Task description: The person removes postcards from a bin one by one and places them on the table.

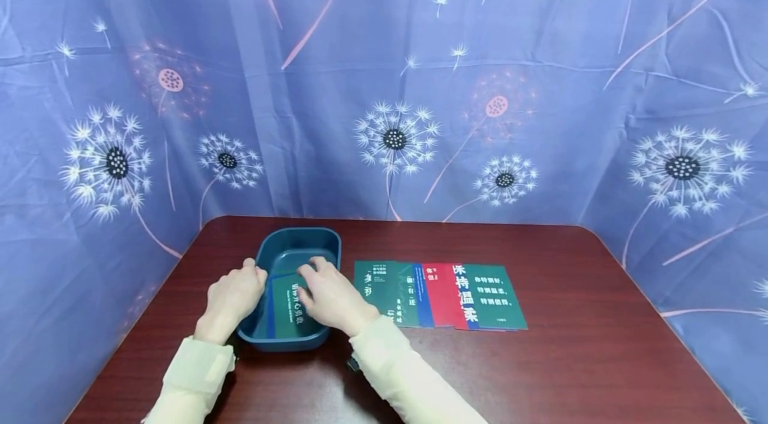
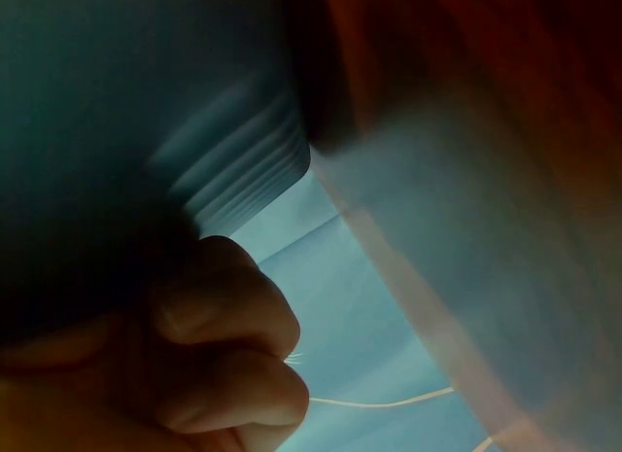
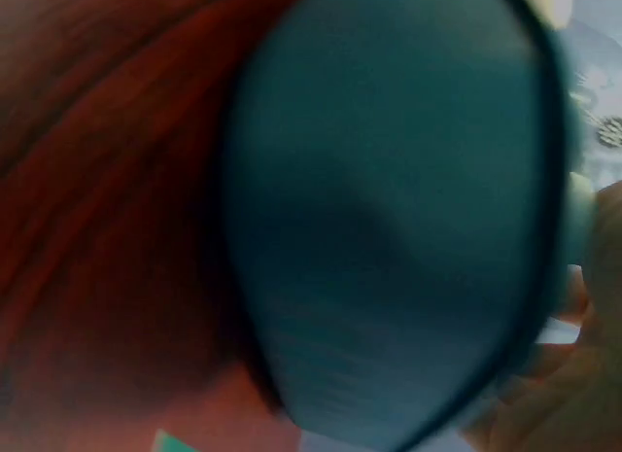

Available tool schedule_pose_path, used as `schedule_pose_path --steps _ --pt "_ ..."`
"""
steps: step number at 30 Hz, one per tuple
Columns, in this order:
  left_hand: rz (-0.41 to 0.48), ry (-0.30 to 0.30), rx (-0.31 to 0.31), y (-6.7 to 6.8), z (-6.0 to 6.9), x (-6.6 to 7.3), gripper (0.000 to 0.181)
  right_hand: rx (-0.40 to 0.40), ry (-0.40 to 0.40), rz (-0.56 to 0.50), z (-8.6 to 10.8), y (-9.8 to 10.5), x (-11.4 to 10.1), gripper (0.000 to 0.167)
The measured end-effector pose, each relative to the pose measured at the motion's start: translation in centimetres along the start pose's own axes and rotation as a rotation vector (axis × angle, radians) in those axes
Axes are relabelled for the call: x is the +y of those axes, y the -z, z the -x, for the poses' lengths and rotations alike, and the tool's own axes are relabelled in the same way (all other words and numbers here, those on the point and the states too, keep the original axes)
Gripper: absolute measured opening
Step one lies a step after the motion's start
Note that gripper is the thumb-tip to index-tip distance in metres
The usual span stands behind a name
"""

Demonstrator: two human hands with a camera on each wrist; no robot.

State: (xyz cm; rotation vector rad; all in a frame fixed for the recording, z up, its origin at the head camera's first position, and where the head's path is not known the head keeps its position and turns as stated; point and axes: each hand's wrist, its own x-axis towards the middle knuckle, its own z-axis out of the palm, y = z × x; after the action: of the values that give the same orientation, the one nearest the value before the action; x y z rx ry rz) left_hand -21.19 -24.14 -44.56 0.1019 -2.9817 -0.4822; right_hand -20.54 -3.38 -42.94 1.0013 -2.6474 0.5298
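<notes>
Blue bin (image 1: 288, 344) | left hand (image 1: 232, 296) gripping its side | right hand (image 1: 337, 294) loosely spread, contact with card (image 1: 282, 307) unclear

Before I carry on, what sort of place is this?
Probably a curtained indoor workspace: blue dandelion-print fabric hangs behind and beside a reddish-brown wood-grained table holding a blue rectangular bin and green, red and blue printed cards.

We see a dark teal bin (image 1: 285, 345), round-cornered and upright, its left rim gripped by the left hand (image 1: 234, 295); inside it we find a green card (image 1: 288, 316) lying flat, white-lettered, blue showing along its left edge; the right hand (image 1: 336, 294) is over it, whether touching we cannot tell; right of the bin lie overlapping green, red and blue cards (image 1: 441, 301).
</notes>
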Motion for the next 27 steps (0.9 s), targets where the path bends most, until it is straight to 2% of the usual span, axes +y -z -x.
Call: schedule_pose_path --steps 2,4,8,13,17,20,27 --pt "0.003 -0.003 -0.007 0.0 0.0 0.1 0.033 -0.027 -0.014 0.099 -0.3 -1.0 -0.2 0.028" --pt "0.004 -0.008 -0.014 -0.1 0.1 0.1 0.033 -0.088 -0.042 0.236 -0.5 -2.0 -0.5 0.030" --pt "0.007 -0.010 -0.016 -0.2 0.2 0.0 0.032 -0.267 -0.131 0.475 -1.1 -3.6 -1.2 0.051" --pt "0.000 -0.010 -0.021 0.0 -0.1 -0.1 0.034 -0.452 -0.260 0.577 -2.0 -4.2 -2.1 0.086" --pt "-0.002 -0.010 -0.038 0.1 -0.3 0.0 0.035 -0.574 -0.273 0.652 -2.4 -4.1 -2.3 0.098" --pt "0.000 -0.016 -0.038 0.2 -0.4 0.0 0.035 -0.586 -0.264 0.667 -2.5 -4.0 -2.3 0.102" --pt "0.003 -0.014 -0.043 0.2 -0.3 -0.2 0.034 -0.491 -0.289 0.583 -2.8 -3.9 -2.3 0.110"
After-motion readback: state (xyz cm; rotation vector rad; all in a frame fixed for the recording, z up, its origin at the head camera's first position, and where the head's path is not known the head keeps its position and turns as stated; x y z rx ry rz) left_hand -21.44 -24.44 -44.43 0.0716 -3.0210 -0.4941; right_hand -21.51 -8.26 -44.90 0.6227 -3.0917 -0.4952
